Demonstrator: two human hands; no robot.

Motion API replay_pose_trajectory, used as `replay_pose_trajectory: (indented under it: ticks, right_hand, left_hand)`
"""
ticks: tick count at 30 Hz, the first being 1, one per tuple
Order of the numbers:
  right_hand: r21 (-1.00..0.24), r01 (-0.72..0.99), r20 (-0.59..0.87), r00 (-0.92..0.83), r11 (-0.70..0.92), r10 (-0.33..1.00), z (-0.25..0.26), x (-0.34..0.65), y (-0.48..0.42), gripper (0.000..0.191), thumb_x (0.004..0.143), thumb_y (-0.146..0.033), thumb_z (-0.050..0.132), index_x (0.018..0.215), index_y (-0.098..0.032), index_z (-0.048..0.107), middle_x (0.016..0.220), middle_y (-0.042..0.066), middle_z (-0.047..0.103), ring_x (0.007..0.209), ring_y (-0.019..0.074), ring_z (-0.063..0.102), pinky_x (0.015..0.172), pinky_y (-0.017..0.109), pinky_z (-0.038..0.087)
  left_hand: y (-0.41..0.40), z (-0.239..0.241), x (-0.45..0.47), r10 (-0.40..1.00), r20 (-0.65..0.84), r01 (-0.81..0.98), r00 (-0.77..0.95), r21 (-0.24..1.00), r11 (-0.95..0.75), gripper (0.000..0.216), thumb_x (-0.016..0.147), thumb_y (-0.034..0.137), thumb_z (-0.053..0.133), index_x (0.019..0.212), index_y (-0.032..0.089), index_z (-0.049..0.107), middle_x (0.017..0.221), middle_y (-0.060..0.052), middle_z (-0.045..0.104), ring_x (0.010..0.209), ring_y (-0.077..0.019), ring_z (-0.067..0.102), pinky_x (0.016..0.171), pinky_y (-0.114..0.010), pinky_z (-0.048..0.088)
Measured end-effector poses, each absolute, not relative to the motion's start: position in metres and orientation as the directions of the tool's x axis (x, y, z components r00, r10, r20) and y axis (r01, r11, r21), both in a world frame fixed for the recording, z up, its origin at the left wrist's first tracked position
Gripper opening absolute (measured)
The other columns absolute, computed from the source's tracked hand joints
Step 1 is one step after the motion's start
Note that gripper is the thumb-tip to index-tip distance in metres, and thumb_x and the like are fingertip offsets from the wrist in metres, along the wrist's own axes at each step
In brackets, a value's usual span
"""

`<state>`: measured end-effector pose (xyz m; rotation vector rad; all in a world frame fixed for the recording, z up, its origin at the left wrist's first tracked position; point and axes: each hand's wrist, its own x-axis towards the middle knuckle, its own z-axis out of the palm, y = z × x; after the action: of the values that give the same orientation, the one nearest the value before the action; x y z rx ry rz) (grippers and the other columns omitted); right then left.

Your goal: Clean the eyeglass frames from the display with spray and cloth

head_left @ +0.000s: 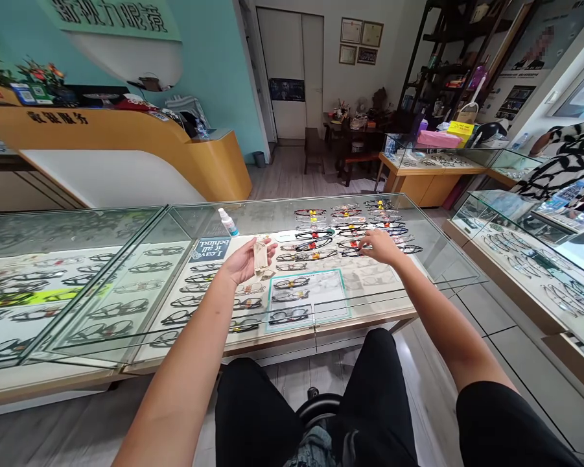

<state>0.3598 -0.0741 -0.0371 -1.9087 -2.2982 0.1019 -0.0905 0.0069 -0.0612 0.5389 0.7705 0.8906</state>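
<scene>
Over the glass-cased worktop (360, 322), the left hand (243, 261), loosely curled, holds a beige cloth (261, 256), seemingly soft; rightward, the right hand (380, 246), fingers bent, grip unclear, is at dark eyeglasses (350, 253), likely light, fragile, best held by the bridge.

head camera | above lap (262, 415) | facing forward-down | showcase (267, 217) close below | door (286, 58) well beyond

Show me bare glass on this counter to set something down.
Bare-looking glass lies along the far edge, between the spray bottle and the rows of eyeglasses; another patch lies right of the teal-bordered card. Those rows, at the right hand, are crowded.
</scene>
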Motion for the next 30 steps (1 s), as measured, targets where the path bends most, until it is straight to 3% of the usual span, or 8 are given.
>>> replay_pose_trajectory:
  ticks: [13, 19, 24, 30]
  right_hand:
    - [-0.164, 0.976, 0.08, -0.133, 0.145, 0.988, -0.031, 0.359, -0.07, 0.021, 0.101, -0.036, 0.076, 0.116, -0.024, 0.085, 0.124, 0.012, 0.078, 0.123, 0.0324, 0.065, 0.102, 0.039, 0.042]
    - [-0.161, 0.987, 0.051, -0.015, 0.023, 0.999, -0.009, 0.347, -0.057, 0.041, 0.111, -0.028, 0.048, 0.137, -0.022, 0.079, 0.127, 0.013, 0.084, 0.115, 0.0274, 0.074, 0.092, 0.034, 0.05]
    - [-0.055, 0.995, -0.088, 0.075, -0.08, 0.993, 0.0, 0.325, -0.025, 0.023, 0.096, -0.019, 0.07, 0.11, -0.016, 0.088, 0.116, 0.02, 0.086, 0.107, 0.0314, 0.08, 0.089, 0.034, 0.057]
    - [-0.003, 0.996, -0.157, 0.092, -0.094, 0.983, -0.001, 0.307, -0.008, 0.028, 0.088, -0.016, 0.083, 0.116, -0.013, 0.086, 0.123, 0.028, 0.084, 0.115, 0.0374, 0.08, 0.099, 0.044, 0.061]
  left_hand:
    - [0.006, -0.06, -0.09, 0.839, -0.372, -0.462, 0.398, 0.708, 0.533, 0.038, 0.116, 0.036, 0.048, 0.14, 0.012, 0.065, 0.123, -0.022, 0.08, 0.092, -0.0243, 0.082, 0.07, -0.035, 0.069]
    - [0.008, -0.062, -0.091, 0.838, -0.371, -0.463, 0.4, 0.707, 0.534, 0.041, 0.114, 0.035, 0.052, 0.146, 0.012, 0.063, 0.123, -0.022, 0.08, 0.094, -0.026, 0.082, 0.071, -0.035, 0.068]
    - [0.008, -0.062, -0.091, 0.845, -0.353, -0.469, 0.401, 0.714, 0.52, 0.036, 0.113, 0.032, 0.053, 0.139, 0.01, 0.067, 0.122, -0.022, 0.08, 0.097, -0.0264, 0.083, 0.071, -0.035, 0.067]
    - [0.006, -0.064, -0.091, 0.857, -0.344, -0.44, 0.383, 0.748, 0.497, 0.038, 0.104, 0.016, 0.062, 0.14, 0.01, 0.067, 0.124, -0.023, 0.08, 0.102, -0.0268, 0.083, 0.071, -0.032, 0.067]
